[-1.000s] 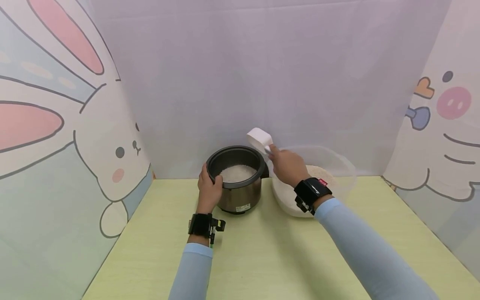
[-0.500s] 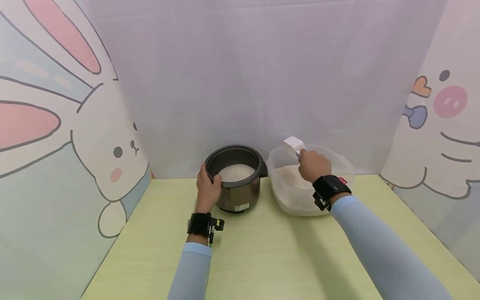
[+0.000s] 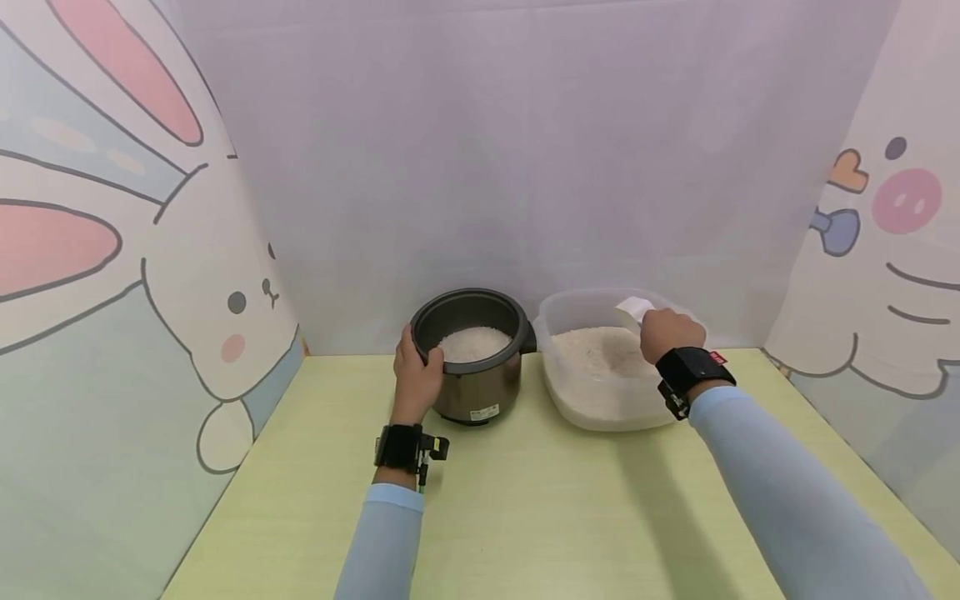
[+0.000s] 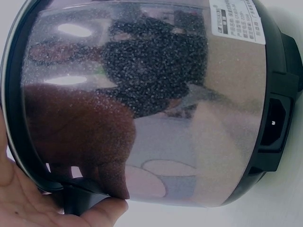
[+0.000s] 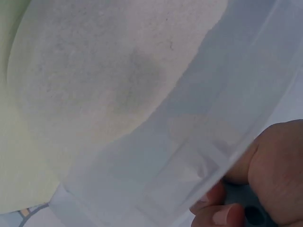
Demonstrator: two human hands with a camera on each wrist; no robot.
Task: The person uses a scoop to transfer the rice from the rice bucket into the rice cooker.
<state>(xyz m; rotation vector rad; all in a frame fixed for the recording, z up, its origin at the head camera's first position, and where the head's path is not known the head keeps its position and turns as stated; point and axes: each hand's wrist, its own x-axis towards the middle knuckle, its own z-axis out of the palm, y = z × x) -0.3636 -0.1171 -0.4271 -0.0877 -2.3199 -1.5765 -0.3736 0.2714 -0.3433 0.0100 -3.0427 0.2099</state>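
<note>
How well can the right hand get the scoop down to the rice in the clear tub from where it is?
Probably yes. The right hand holds the scoop over the open tub, with no lid and nothing between it and the rice. The left hand stays away, gripping the cooker pot.

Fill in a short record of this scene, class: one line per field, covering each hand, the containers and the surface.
Left hand: grips rim of rice cooker pot
Right hand: holds white scoop over clear plastic tub
Pot contents: white rice
Tub contents: rice, with a dip in it
Surface: pale green table
</note>
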